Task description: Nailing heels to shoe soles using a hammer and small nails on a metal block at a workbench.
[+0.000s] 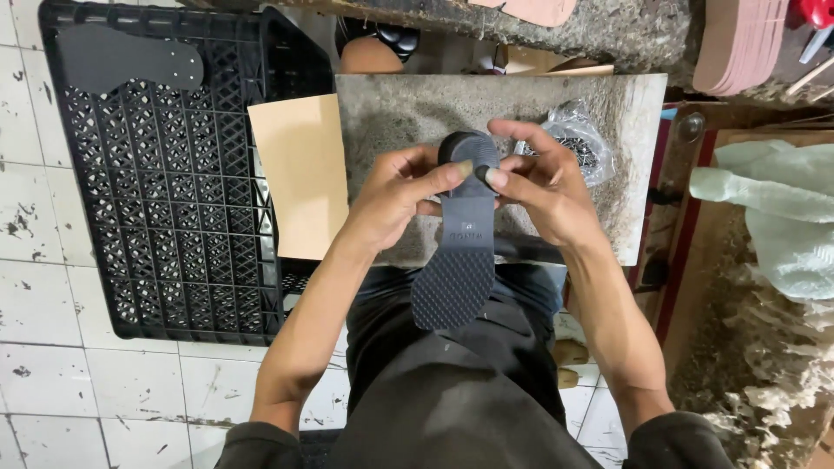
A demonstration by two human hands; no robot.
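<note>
Between both hands, a dark shoe sole point(459, 252), heel end pinched by left hand point(395, 195) and right hand point(539, 187)

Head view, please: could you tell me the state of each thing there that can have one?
Dark rubber shoe sole: held tread-up, off the slab.
Left hand: gripping the sole's heel end.
Right hand: gripping the heel end, fingers bent.
Black plastic lattice crate: on the tiled floor, a flat dark insole lying on it.
Tan cardboard sheet: flat, beside the slab.
Clear plastic bag: crumpled, on the grey stone slab.
</note>
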